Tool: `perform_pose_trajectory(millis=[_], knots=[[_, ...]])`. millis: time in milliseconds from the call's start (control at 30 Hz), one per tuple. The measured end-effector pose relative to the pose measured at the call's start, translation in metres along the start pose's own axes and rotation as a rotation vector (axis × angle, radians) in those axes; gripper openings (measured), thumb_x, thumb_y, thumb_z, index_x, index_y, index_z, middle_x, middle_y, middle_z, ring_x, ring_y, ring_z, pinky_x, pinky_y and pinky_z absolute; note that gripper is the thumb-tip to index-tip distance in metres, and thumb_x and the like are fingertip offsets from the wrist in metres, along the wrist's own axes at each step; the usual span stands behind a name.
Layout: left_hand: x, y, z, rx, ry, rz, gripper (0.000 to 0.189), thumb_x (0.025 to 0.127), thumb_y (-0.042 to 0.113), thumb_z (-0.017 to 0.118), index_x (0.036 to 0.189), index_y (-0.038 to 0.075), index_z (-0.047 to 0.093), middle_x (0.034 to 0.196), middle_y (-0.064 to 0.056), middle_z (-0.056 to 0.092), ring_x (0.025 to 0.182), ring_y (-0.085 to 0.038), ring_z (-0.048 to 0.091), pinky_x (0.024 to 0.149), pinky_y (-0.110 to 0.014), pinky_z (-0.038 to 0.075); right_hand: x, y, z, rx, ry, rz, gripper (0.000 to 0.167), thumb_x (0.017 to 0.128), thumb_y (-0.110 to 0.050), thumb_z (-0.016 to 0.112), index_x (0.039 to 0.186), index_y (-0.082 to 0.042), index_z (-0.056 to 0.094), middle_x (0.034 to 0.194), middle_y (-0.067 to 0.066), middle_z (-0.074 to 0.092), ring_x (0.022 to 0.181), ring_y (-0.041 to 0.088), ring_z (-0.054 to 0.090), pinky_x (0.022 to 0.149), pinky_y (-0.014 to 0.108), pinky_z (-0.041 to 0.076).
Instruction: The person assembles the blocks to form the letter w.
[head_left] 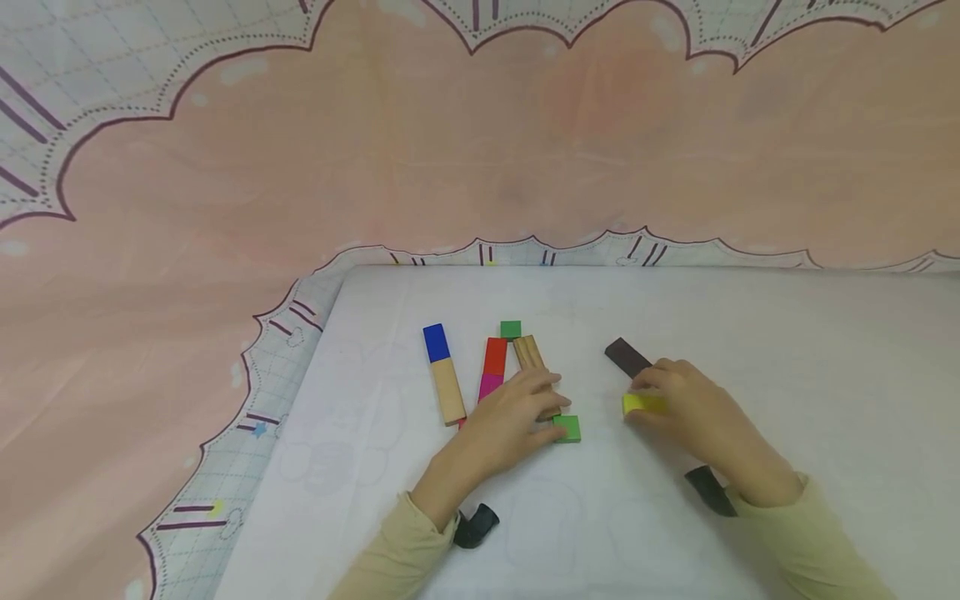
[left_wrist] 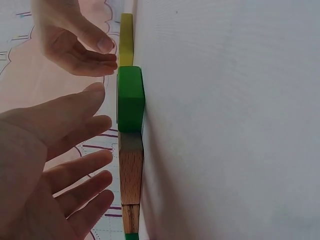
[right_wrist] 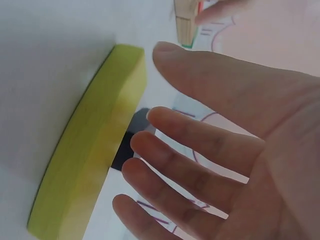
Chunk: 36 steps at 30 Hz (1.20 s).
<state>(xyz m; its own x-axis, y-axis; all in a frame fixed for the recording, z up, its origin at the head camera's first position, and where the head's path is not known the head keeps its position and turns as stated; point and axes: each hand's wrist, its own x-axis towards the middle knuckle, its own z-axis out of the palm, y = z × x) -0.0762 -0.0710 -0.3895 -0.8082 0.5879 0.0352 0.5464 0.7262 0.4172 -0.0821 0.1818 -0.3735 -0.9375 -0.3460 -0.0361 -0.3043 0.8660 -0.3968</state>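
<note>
On white table (head_left: 750,333) | hands flank green block (head_left: 567,428) | yellow block (head_left: 642,403) beside right.

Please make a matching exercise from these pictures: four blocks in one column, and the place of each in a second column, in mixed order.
Things:
1. yellow block
2. blue block
3. dark brown block
4. green block near the left hand

Places:
A. farthest to the left in the head view, end to end with a plain wooden block
B. just beyond the right hand, partly hidden by it
C. at the right hand's fingertips
D. at the near end of a wooden block, by the left hand

Pairs: 1-C, 2-A, 3-B, 4-D
</note>
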Motion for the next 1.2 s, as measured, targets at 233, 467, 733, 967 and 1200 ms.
perform_pose_trajectory(millis=[233,467,733,967,1200], knots=[[0.001,-0.001,0.004,0.021,-0.015,0.012,0.034,0.091,0.034,0.073,0.12,0.016,0.073,0.142,-0.005,0.056,0.139,-0.02,0.044,0.114,-0.033,0.039,0.001,0.006,-0.003,-0.007,-0.047,0.015,0.028,0.079,-0.013,0.083,0.104,-0.003,0.074,0.104,0.011,0.07,0.1,0.034,0.061,0.086,0.055,0.054],[0.001,-0.001,0.006,0.018,-0.03,0.003,0.033,0.09,0.034,0.074,0.118,0.017,0.074,0.141,-0.004,0.057,0.139,-0.019,0.043,0.114,-0.032,0.039,0.003,0.01,-0.002,0.018,-0.095,0.035,0.029,0.079,-0.012,0.083,0.103,-0.001,0.073,0.098,0.01,0.071,0.089,0.027,0.063,0.083,0.053,0.055],[0.002,-0.001,0.006,0.014,-0.034,-0.007,0.03,0.09,0.034,0.074,0.116,0.018,0.075,0.14,-0.003,0.058,0.14,-0.019,0.043,0.115,-0.032,0.039,0.006,0.01,0.001,0.035,-0.086,0.032,0.026,0.081,-0.016,0.082,0.102,-0.003,0.073,0.09,0.004,0.07,0.081,0.021,0.063,0.078,0.048,0.056],[0.002,0.001,0.005,0.018,-0.037,-0.018,0.031,0.089,0.034,0.075,0.116,0.019,0.075,0.14,-0.003,0.058,0.14,-0.019,0.043,0.113,-0.032,0.041,0.01,0.004,0.004,0.024,-0.076,0.033,0.027,0.081,-0.021,0.082,0.1,-0.004,0.073,0.082,0.0,0.067,0.074,0.016,0.059,0.068,0.039,0.054],[0.002,0.001,0.006,0.017,-0.039,-0.024,0.03,0.089,0.035,0.074,0.115,0.019,0.075,0.14,-0.002,0.058,0.14,-0.019,0.043,0.113,-0.031,0.041,0.014,-0.002,0.007,0.02,-0.069,0.042,0.029,0.081,-0.024,0.082,0.099,-0.003,0.072,0.081,0.001,0.066,0.072,0.016,0.059,0.065,0.037,0.053]])
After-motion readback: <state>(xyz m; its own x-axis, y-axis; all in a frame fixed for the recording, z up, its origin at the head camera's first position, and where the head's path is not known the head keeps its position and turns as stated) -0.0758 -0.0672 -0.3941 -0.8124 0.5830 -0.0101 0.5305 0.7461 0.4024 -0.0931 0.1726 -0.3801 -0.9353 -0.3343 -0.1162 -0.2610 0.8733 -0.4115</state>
